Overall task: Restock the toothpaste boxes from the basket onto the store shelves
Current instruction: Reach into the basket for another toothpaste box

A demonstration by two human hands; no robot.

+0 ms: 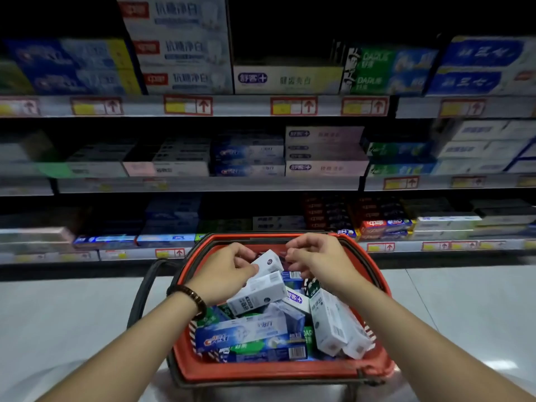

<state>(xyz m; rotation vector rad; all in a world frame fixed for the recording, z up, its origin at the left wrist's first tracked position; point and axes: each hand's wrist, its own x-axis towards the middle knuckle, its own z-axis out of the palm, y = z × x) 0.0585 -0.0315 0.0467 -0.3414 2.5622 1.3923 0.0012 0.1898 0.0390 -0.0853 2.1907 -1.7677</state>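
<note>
Toothpaste boxes [240,335] lie heaped in red basket [261,369], lower centre of frame. Left hand [223,274] grips white box [268,262]. Right hand [319,259] is curled just beside it; hold unclear. Probably light, stiff, crushable card: grasp across the long sides.

Dim overall, near black in the top corners. Brightest on the floor [464,314], with soft glare low right. Heavy motion blur across the shelves [246,107], worse toward the edges, plus wide-angle bowing. Sharper at the basket [261,369].
</note>
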